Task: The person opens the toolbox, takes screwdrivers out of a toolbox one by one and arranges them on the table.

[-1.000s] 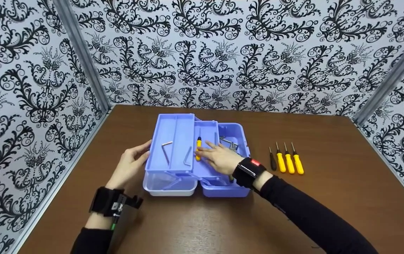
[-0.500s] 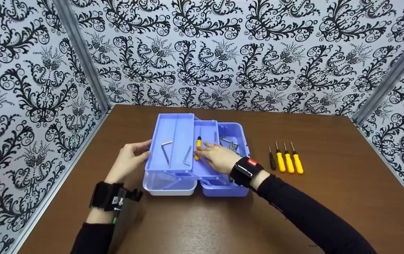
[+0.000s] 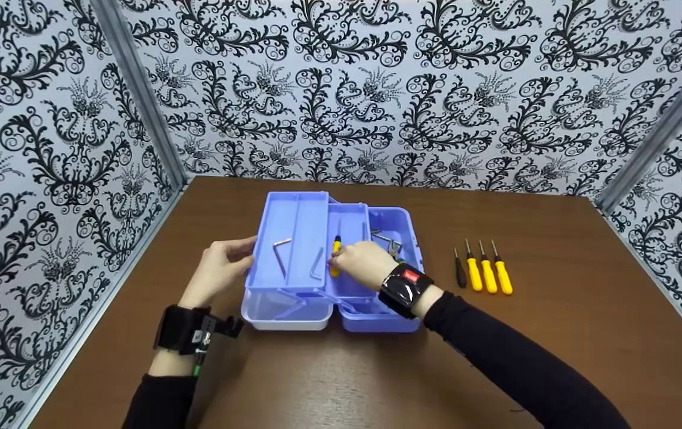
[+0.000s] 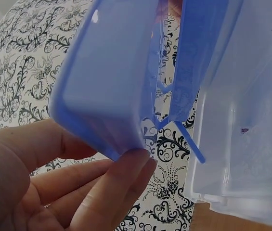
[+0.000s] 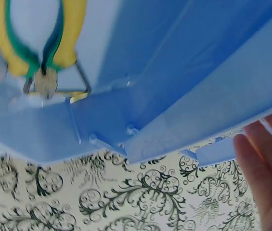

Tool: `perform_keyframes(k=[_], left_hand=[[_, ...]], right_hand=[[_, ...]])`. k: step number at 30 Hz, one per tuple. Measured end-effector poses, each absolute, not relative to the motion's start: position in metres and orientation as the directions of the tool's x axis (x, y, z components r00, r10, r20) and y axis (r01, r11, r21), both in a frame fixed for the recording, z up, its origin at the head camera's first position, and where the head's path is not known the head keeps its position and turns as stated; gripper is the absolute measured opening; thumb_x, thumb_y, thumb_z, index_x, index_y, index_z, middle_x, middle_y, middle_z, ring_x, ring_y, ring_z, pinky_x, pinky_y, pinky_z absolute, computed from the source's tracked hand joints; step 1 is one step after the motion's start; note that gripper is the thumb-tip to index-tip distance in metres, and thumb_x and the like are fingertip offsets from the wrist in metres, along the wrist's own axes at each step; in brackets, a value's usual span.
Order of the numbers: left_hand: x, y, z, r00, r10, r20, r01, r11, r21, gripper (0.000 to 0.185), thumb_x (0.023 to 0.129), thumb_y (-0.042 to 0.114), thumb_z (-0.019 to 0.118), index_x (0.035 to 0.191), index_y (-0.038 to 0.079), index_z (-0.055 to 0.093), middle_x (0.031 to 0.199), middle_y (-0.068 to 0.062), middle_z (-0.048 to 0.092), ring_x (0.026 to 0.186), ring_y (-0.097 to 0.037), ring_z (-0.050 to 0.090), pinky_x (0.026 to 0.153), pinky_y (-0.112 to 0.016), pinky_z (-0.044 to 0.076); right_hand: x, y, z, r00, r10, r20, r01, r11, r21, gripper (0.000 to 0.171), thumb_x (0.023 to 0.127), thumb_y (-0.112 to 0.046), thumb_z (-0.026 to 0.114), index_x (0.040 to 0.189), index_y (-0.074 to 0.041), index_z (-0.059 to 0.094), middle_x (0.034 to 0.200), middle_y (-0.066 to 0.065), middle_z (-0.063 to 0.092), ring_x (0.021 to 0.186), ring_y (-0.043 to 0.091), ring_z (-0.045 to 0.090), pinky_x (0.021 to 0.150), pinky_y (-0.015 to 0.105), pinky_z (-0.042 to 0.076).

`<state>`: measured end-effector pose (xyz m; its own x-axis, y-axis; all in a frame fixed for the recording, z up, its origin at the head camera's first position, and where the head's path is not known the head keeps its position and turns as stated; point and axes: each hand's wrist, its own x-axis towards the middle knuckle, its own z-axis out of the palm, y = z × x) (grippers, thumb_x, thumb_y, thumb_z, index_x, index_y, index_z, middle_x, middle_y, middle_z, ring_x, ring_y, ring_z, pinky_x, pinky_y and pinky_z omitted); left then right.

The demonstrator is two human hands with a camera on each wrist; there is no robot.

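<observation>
Toolbox (image 3: pixel 391 319), blue plastic, cantilever type, stands opened out at the middle of the brown table (image 3: pixel 555 357), its trays stepped up toward your left. Upper tray (image 3: pixel 293 238), the widest, holds two hex keys (image 3: pixel 281 253), one in each of its long compartments. Middle tray (image 3: pixel 350 226), narrower, holds the yellow-handled screwdriver (image 3: pixel 335 245) lying lengthwise near its left wall. Bottom compartment (image 3: pixel 400 229) holds pliers (image 5: pixel 39 43) with yellow and green handles, plain in the right wrist view. Your left hand (image 3: pixel 222 271) rests against the upper tray's outer left edge, fingers nearly straight and touching its rim, gripping nothing. Your right hand (image 3: pixel 365 262) sits over the middle tray; a second ago its fingers lay flat and spread beside the screwdriver, and they have since drawn in and curled at the handle's near end. They appear to pinch it, though the knuckles hide the contact, so you cannot call it a firm hold; the screwdriver has not left the tray floor. Four more screwdrivers (image 3: pixel 484 271), one black and three yellow, lie in a row on the table, well to the right of the box.
</observation>
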<state>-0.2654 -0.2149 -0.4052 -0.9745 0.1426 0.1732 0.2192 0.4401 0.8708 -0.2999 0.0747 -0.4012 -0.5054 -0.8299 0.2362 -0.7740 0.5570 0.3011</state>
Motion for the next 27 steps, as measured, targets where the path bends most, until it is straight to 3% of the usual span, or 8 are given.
perform_keyframes(k=[4,14,21,27], left_hand=[[-0.268,-0.216,-0.408,-0.975,0.148,0.165,0.213,0.428,0.878,0.044,0.092,0.003,0.059,0.135,-0.002,0.057,0.124,-0.022,0.067,0.104,-0.031,0.070,0.084,-0.026,0.059],[-0.270,-0.217,-0.410,-0.975,0.147,0.167,0.216,0.443,0.870,0.043,0.093,0.004,0.060,0.136,-0.002,0.057,0.125,-0.021,0.067,0.106,-0.031,0.070,0.086,-0.028,0.058],[-0.268,-0.216,-0.409,-0.978,0.129,0.166,0.207,0.462,0.862,0.043,0.092,0.004,0.060,0.135,0.000,0.058,0.123,-0.020,0.068,0.105,-0.030,0.070,0.082,-0.022,0.058],[-0.268,-0.216,-0.409,-0.977,0.108,0.182,0.212,0.485,0.849,0.042,0.091,0.003,0.061,0.133,0.000,0.061,0.122,-0.020,0.068,0.105,-0.030,0.070,0.077,-0.015,0.054]], right_hand=[[-0.302,0.075,-0.405,-0.419,-0.873,0.250,-0.775,0.487,0.403,0.010,0.081,-0.008,0.072,0.075,-0.016,0.074,0.077,-0.002,0.071,0.064,0.014,0.064,0.056,0.030,0.055],[-0.303,0.074,-0.405,-0.246,-0.950,0.191,-0.733,0.312,0.604,0.011,0.082,-0.008,0.069,0.078,-0.017,0.073,0.077,-0.005,0.069,0.073,0.012,0.062,0.061,0.024,0.052],[-0.303,0.082,-0.400,-0.122,-0.972,0.202,-0.738,0.224,0.636,0.011,0.082,0.000,0.066,0.082,-0.011,0.069,0.085,-0.001,0.071,0.080,0.012,0.065,0.065,0.023,0.057],[-0.303,0.093,-0.394,0.004,-0.955,0.298,-0.722,0.203,0.661,0.003,0.088,-0.006,0.067,0.085,-0.007,0.067,0.086,0.001,0.070,0.083,0.014,0.066,0.068,0.023,0.059]])
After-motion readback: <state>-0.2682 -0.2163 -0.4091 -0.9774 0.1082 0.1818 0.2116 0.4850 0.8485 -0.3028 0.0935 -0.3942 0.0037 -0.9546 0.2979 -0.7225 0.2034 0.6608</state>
